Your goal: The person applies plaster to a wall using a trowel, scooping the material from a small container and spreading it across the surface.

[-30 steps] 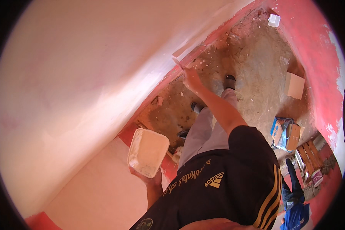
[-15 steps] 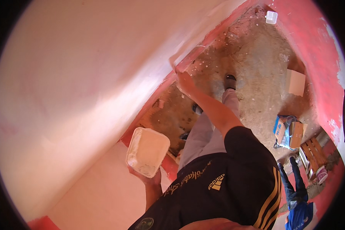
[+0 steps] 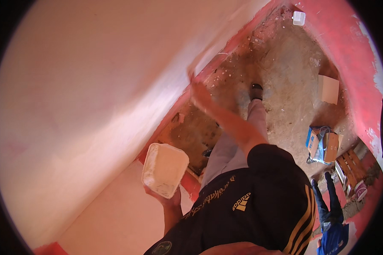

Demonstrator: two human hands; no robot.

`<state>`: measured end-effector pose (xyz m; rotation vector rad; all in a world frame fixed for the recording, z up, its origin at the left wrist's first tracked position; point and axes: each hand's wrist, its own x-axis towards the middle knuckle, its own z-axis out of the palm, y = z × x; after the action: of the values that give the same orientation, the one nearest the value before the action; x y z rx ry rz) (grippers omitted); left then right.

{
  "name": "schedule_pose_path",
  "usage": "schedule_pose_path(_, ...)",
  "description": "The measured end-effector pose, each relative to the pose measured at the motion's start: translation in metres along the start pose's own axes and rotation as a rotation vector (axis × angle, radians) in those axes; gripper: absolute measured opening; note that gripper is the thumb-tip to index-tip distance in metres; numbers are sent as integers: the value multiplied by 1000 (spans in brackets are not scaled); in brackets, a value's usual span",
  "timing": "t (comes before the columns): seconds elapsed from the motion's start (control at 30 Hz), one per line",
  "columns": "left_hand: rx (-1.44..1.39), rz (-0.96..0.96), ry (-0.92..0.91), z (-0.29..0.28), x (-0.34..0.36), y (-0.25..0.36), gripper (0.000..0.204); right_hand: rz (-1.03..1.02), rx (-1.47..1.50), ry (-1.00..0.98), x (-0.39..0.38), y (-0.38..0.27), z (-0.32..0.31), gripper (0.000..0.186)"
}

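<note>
A pale square tub (image 3: 165, 168) with whitish material over its inside rests on my left hand (image 3: 168, 199), whose fingers curl round its lower side. My right arm reaches out to the wall (image 3: 115, 76), low down near its red bottom band. There my right hand (image 3: 197, 91) is closed and smeared by motion. A thin, blurred, flat-looking thing (image 3: 190, 73) sticks out of it against the wall; its kind cannot be made out.
A small white container (image 3: 298, 18) sits in the far corner. Along the right are a cardboard box (image 3: 328, 89), a blue-and-brown carton (image 3: 322, 145), a wooden pallet-like piece (image 3: 351, 166) and a bucket (image 3: 361, 191). A person in blue (image 3: 332, 233) stands at the lower right.
My right hand has shifted slightly left, along with the thin thing at the wall. The tub in my left hand stays nearly where it was.
</note>
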<state>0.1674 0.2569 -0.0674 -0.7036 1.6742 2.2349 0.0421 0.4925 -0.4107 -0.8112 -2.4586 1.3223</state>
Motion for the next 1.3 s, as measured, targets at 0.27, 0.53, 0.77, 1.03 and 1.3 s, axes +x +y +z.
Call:
schedule_pose_path(0.27,-63,64,145,34,-5,1,64,123,-137,332,78,103,-89,29)
schedule_pose_path(0.53,40,72,18,36,-5,5,57,94,-82,128,46,32,-38,35)
schedule_pose_path(0.77,-9,124,-47,33,1,5,52,16,-144,34,20,75,-56,37)
schedule_pose_path(1.03,69,111,-47,27,5,7,52,203,-79,379,111,70,-86,36)
schedule_pose_path(1.3,193,236,94,24,2,23,45,-108,-5,-82,-51,6,13,36)
